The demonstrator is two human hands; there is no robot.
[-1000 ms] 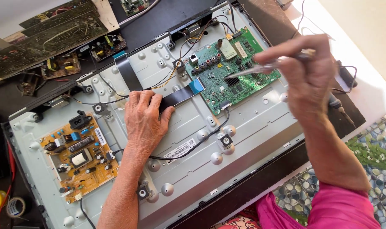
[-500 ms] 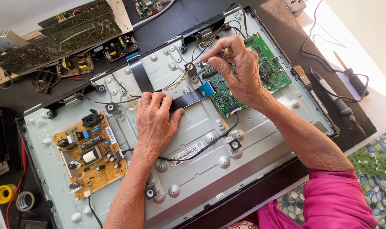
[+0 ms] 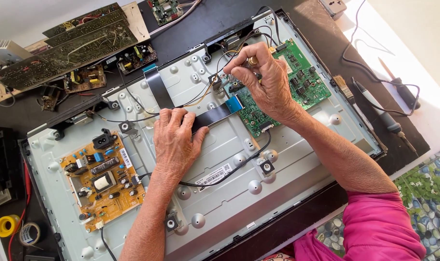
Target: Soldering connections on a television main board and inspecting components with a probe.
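Note:
My left hand (image 3: 176, 145) lies flat on the grey metal back panel (image 3: 287, 174) of an opened flat screen. Its fingertips press on a black flat ribbon cable (image 3: 215, 116) with a blue end (image 3: 235, 103). That end meets the left edge of the green main board (image 3: 307, 87). My right hand (image 3: 268, 82) covers the board's upper left corner. Its fingers are pinched on a small plug where thin wires (image 3: 215, 77) reach the board. The hand hides the plug itself.
An orange power board (image 3: 101, 179) sits at the panel's left. Old circuit boards (image 3: 70, 43) lie at the far left. A brush (image 3: 343, 87) and a soldering iron (image 3: 384, 116) rest to the right. Tape rolls (image 3: 7, 224) lie at the lower left.
My right hand, raised over the board with a thin tool a second ago, has come down on the board's upper left corner. The tool no longer shows. My left hand stays on the ribbon cable.

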